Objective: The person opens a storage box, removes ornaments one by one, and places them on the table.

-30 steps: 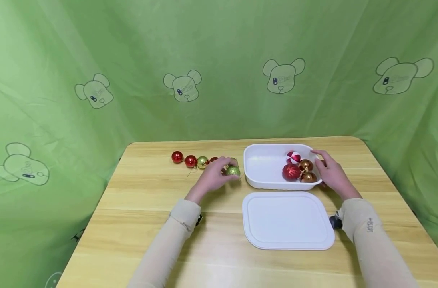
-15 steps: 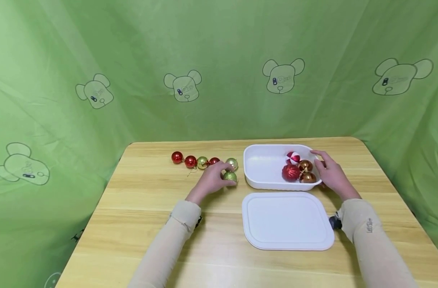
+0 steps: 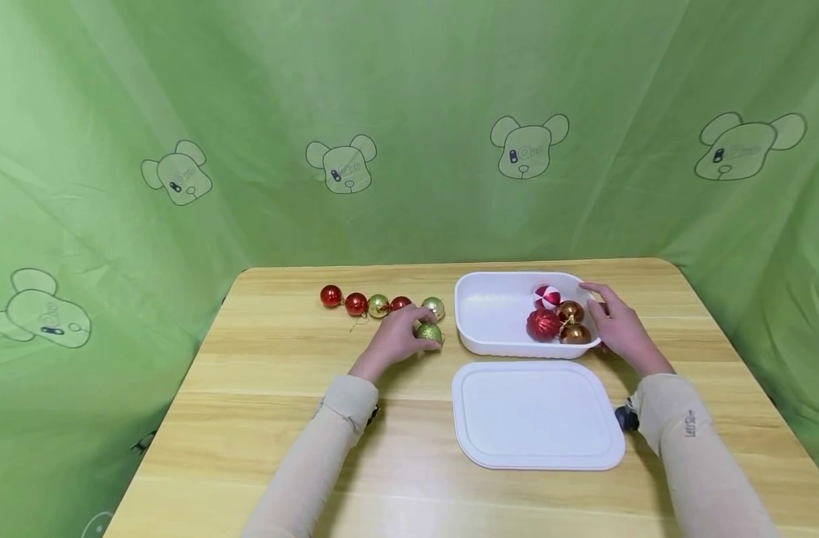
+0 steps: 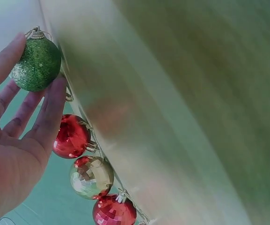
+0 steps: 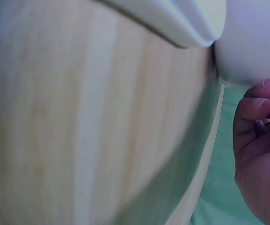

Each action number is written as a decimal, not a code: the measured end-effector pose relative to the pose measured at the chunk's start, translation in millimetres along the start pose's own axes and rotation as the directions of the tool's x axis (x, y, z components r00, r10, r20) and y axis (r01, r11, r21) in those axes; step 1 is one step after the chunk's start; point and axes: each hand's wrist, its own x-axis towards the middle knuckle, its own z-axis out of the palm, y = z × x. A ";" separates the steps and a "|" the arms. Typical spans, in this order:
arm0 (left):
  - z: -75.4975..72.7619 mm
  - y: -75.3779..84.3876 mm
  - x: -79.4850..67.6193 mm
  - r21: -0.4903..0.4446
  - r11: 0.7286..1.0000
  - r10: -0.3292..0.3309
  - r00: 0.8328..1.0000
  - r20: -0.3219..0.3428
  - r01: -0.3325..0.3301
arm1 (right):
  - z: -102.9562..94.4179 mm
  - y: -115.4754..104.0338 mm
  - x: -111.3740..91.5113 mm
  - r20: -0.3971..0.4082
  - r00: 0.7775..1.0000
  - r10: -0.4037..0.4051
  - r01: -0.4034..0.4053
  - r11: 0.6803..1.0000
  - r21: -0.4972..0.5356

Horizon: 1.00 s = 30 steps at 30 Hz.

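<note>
The left hand [image 3: 394, 335] pinched a green glitter bauble [image 4: 37, 64]; the right hand [image 3: 621, 329] gripped a white box [image 3: 493, 314] at its three-o'clock end.

green fabric [image 3: 423, 90] hangs in folds behind and on both sides, printed with outlined cartoon animal heads [image 3: 530, 153]. in front stands a wood-grain table [image 3: 409, 448] with rounded far corners, its surface gleaming softly.

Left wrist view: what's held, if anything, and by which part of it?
Green glittery ball, held by its round body between thumb and fingers of the left hand. The thumb tip sits close to the gold cap.
</note>
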 end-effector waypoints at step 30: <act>-1.5 3.6 -2.4 0.053 0.999 0.016 0.999 -0.042 -0.014 | 0.9 3.3 -0.5 0.002 1.000 0.012 -0.012 1.000 0.006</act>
